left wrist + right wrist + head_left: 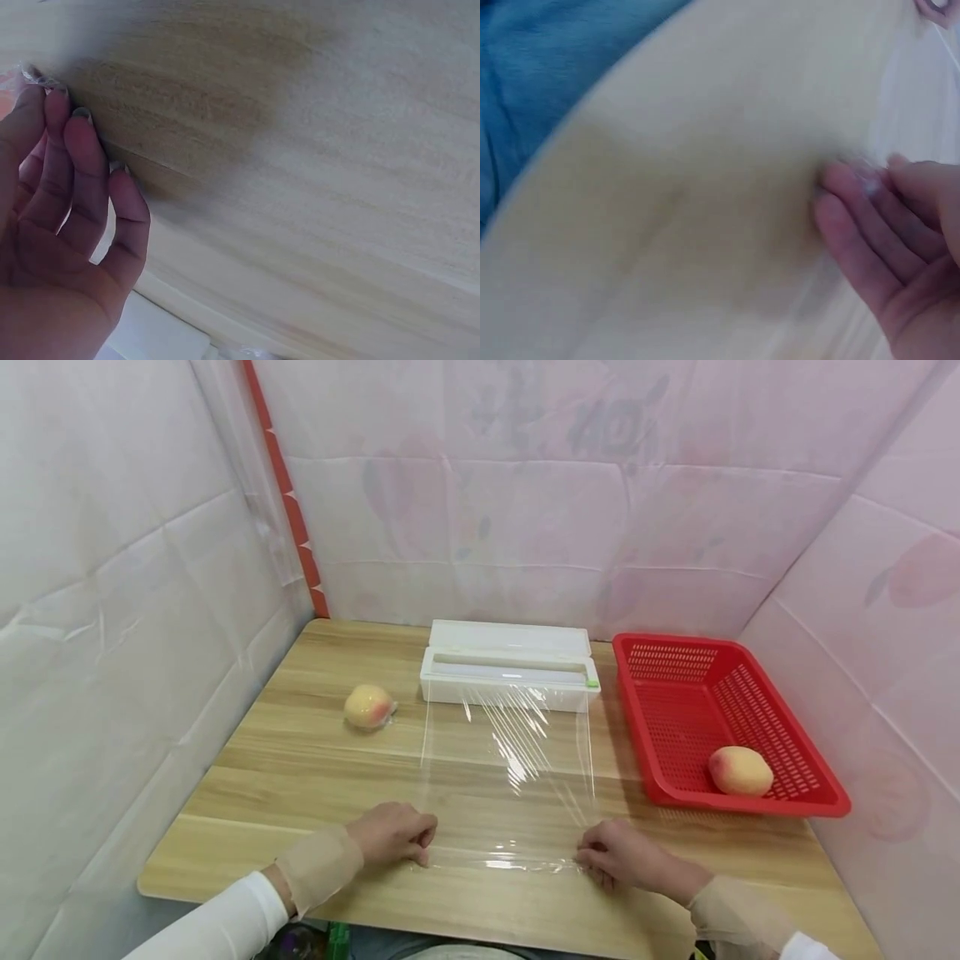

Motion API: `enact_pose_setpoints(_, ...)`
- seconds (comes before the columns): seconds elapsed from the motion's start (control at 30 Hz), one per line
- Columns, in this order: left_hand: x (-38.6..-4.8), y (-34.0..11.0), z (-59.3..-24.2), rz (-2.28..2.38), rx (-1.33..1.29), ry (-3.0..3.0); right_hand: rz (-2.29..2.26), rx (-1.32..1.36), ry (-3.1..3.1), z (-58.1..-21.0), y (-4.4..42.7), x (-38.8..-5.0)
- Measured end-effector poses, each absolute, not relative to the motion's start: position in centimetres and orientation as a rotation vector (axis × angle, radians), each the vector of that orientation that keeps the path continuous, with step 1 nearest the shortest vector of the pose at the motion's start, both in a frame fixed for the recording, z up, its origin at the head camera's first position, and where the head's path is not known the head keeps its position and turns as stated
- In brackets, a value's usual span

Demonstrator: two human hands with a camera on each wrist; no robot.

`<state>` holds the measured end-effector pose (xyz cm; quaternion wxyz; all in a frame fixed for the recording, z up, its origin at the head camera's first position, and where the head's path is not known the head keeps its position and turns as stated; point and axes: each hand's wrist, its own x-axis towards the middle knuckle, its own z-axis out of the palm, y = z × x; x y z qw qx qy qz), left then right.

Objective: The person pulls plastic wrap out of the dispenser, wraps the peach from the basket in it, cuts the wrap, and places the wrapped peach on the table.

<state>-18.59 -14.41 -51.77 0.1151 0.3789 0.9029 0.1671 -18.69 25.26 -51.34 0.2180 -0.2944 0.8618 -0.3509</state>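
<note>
A clear sheet of plastic wrap [510, 777] stretches from a white wrap dispenser box [510, 689] toward the front of the table. Its front left corner is pinched by my left hand [393, 833], its front right corner by my right hand [622, 856]. In the left wrist view the left hand [67, 217] has thumb and forefinger together on a bit of film. Crumpled film shows at the right fingertips in the right wrist view, where the right hand [900, 240] is partly cut off. The dispenser's lid [510, 637] stands open behind the roll.
A peach [367, 707] wrapped in film lies on the wooden table [300, 777], left of the dispenser. To the right, a red plastic basket [637, 718] holds another peach [741, 771]. Fabric-like sheets [525, 527] enclose the table at the back and sides.
</note>
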Motion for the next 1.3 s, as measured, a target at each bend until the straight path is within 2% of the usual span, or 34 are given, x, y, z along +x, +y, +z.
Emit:
enact_pose_setpoints(0.23, -18.1, -14.8, -52.6, 0.335, 1.341, 2.844, -0.892, -0.975, 2.689, -52.4, 25.9, -17.4)
enact_pose_setpoints(0.43, -18.3, -15.4, -54.1, 0.234, 1.541, 3.051, -0.868, -0.943, 2.706, -52.5, 26.4, -17.2)
enact_pose_setpoints(0.83, -17.3, -16.4, -54.0, 0.270, 1.329, 2.937, -0.650, -0.782, 2.682, -51.8, 26.9, -17.9)
enact_pose_setpoints(1.3, -17.3, -16.1, -53.4, 0.274, 1.398, 2.932, -0.656, -0.816, 2.660, -51.5, 27.5, -17.8)
